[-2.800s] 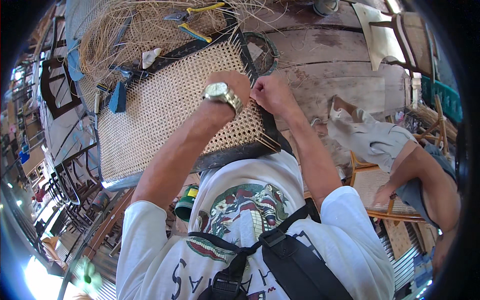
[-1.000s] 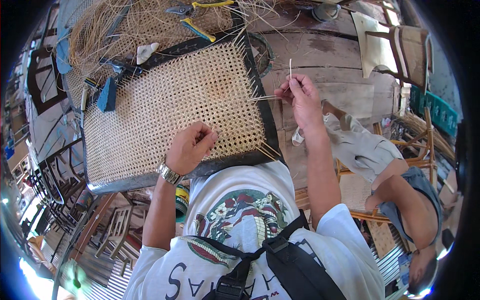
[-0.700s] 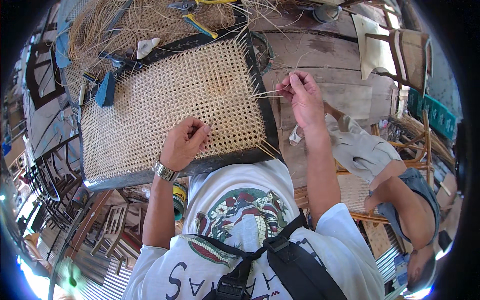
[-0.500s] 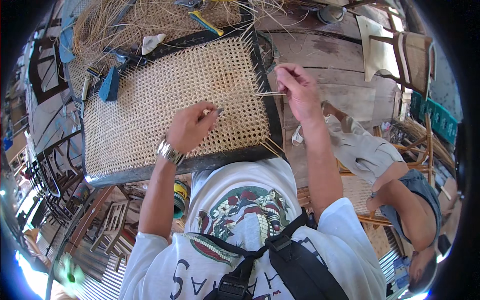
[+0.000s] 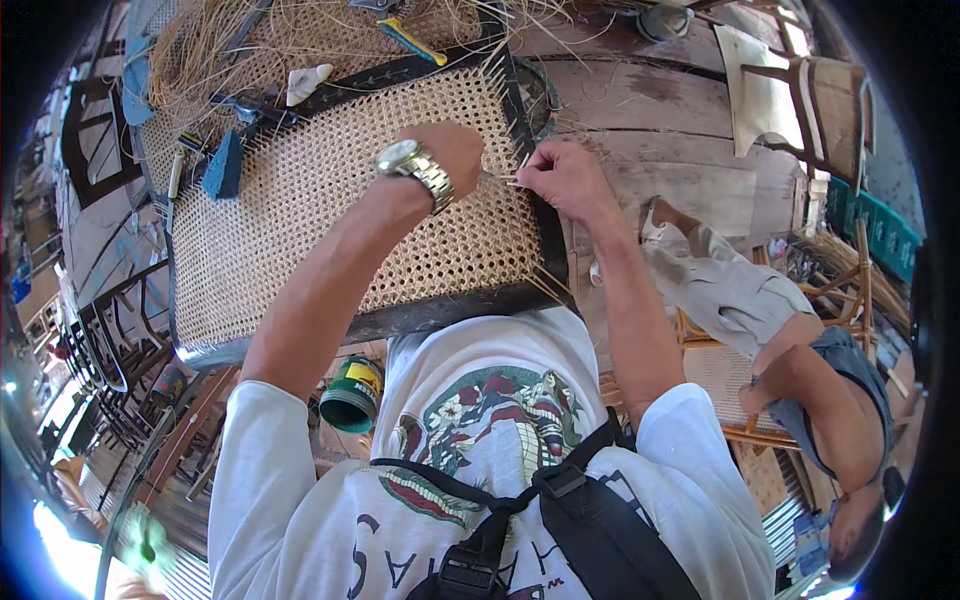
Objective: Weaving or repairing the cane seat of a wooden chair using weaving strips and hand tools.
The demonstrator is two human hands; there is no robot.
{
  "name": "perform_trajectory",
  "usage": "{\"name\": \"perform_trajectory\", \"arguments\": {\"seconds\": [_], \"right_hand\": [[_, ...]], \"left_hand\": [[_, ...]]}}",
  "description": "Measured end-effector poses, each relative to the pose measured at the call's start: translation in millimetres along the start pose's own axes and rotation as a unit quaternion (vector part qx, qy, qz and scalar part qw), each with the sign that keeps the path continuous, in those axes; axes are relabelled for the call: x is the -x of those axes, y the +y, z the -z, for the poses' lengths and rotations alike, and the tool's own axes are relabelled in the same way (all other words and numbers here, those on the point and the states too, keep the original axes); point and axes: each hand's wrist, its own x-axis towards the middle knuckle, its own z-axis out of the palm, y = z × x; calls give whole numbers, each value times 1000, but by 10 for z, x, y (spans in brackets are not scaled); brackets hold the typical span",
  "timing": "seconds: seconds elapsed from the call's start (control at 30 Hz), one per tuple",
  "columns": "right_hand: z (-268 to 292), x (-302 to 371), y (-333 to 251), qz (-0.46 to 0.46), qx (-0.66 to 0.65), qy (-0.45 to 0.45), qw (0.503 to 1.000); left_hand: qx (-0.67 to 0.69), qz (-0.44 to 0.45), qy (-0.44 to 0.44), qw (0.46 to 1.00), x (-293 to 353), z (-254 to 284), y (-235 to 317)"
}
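A woven cane panel (image 5: 330,230) in a black wooden frame (image 5: 430,315) lies across my lap. My left hand (image 5: 452,155), with a metal watch (image 5: 418,172) on its wrist, is closed above the panel near its right side. A thin grey tip (image 5: 490,177) pokes out of its fingers; the rest of that tool is hidden. At the right rail my right hand (image 5: 572,182) pinches loose cane strands (image 5: 522,168) that rise from the edge. The two hands nearly meet there. More strand ends (image 5: 548,285) stick out at the near right corner.
Beyond the panel lie a tangle of cane strands (image 5: 200,60), cutters with yellow-blue handles (image 5: 412,40), a white lump (image 5: 307,84) and a blue wedge (image 5: 223,168). A green can (image 5: 350,395) stands left of my lap. Another person (image 5: 750,310) sits at the right.
My left hand has moved right and away from me, up to the panel's right edge. My right hand has come down and left onto the strands there.
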Motion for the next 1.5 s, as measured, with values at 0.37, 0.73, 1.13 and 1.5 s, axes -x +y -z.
{"name": "perform_trajectory", "arguments": {"seconds": [0.37,0.73,1.13,1.5], "right_hand": [[-3,-90,30,5,36,21,999],[-77,33,-145,81,111,-4,991],[-461,201,-223,98,313,118,937],[103,295,287,92,132,169,972]], "left_hand": [[-49,-44,53,996,38,62,300],[178,91,25,979,4,-251,29],[-33,-54,5,998,-78,53,-537],[53,-18,205,977,339,571,-1144]]}}
